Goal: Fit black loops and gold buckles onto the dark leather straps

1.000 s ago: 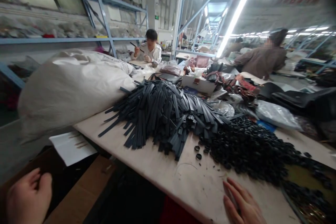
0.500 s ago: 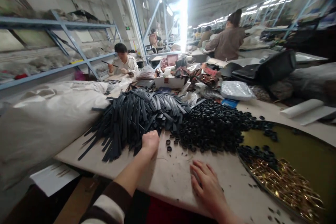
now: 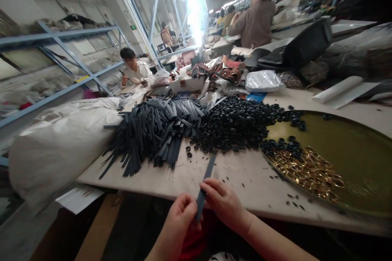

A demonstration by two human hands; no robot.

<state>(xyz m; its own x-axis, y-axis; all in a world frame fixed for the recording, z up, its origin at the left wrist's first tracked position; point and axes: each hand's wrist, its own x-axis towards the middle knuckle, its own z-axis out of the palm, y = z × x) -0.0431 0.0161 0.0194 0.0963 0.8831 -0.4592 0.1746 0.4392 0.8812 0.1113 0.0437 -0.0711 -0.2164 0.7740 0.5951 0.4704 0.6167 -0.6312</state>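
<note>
A dark strap strip (image 3: 209, 169) is held between my two hands at the table's front edge, its far end pointing up and away. My left hand (image 3: 183, 215) pinches its near end. Higher up the strip, my right hand (image 3: 221, 199) grips it between thumb and fingers. Beyond them lies a large heap of similar dark strips (image 3: 147, 130), some jutting toward the front edge. Beside that heap, to the right, is a pile of small black loops (image 3: 235, 124); a few loose ones lie near the strips.
On the right, a round olive-gold tray (image 3: 352, 147) holds gold metal rings (image 3: 306, 173) and some black loops. A big white sack (image 3: 58, 142) bulges at the left. Behind are scraps (image 3: 226, 69), a plastic-wrapped packet (image 3: 263, 81) and people working.
My left hand has drawn back from the strip heap and now holds one strip. My right hand has left the tabletop and closed on that strip. The view has shifted.
</note>
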